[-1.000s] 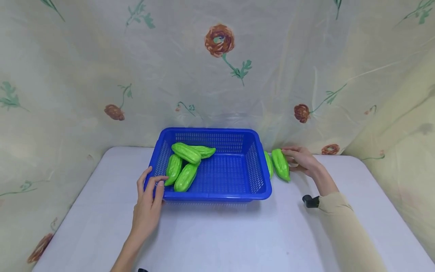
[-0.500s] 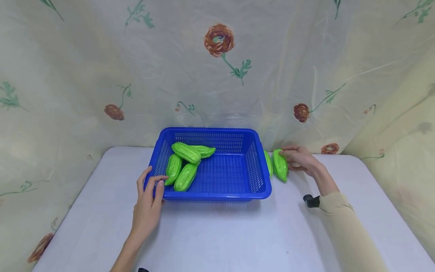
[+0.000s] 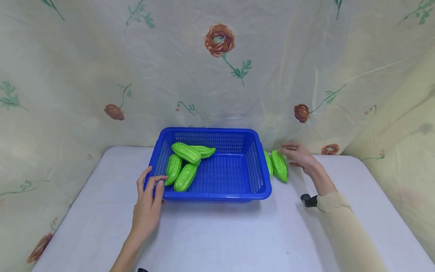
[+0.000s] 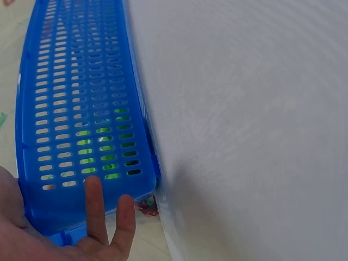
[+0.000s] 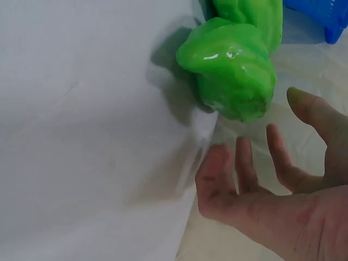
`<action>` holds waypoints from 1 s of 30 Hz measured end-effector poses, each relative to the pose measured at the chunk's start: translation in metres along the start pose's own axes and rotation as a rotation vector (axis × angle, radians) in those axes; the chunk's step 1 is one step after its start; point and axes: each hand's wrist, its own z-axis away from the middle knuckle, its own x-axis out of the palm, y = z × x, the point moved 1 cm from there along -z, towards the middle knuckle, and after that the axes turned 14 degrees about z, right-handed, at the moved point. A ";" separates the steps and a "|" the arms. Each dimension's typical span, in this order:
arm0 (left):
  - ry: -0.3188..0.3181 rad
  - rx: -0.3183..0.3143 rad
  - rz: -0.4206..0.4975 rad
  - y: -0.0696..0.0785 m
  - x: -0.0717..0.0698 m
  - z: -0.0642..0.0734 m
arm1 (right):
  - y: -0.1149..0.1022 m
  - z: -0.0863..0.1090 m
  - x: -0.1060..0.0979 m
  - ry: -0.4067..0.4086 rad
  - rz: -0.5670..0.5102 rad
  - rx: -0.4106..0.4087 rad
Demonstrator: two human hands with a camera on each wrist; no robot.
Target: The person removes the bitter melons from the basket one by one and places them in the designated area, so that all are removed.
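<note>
A blue plastic basket (image 3: 217,196) with slotted walls stands on the table, with several glossy green bitter gourds (image 3: 186,176) heaped at its left end. My left hand (image 3: 147,211) grips the front left corner, fingers at the rim; in the left wrist view, two fingertips (image 4: 94,193) press the slotted wall from outside. Beside the basket's right wall, one bitter gourd (image 3: 268,164) is partly hidden by it, and another bitter gourd (image 3: 279,166) lies against that one. My right hand (image 3: 300,156) is by the outer gourd; in the right wrist view, its spread fingers (image 5: 246,168) stand apart from the gourd.
White cloth covers the table (image 3: 217,241). Behind it hangs a flowered curtain (image 3: 261,75), close to the basket's back wall. A small black camera (image 3: 308,200) sits at the right wrist.
The outer bitter gourd has shifted slightly left, up against the one beside the basket. My right hand has let it go, its fingers lifting and loosening. The left hand has stayed put.
</note>
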 end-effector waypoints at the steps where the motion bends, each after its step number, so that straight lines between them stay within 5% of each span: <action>1: -0.001 0.000 -0.001 0.000 0.000 0.000 | -0.002 0.001 0.000 0.024 0.002 -0.007; 8: -0.007 -0.002 0.008 -0.001 -0.001 0.000 | -0.030 0.008 0.001 0.187 0.002 -0.070; 16: -0.009 0.004 0.004 0.000 -0.001 0.000 | -0.065 0.017 0.003 0.255 -0.037 -0.169; 30: -0.003 0.004 -0.002 0.000 -0.001 0.000 | -0.134 0.046 0.010 0.083 -0.018 -0.325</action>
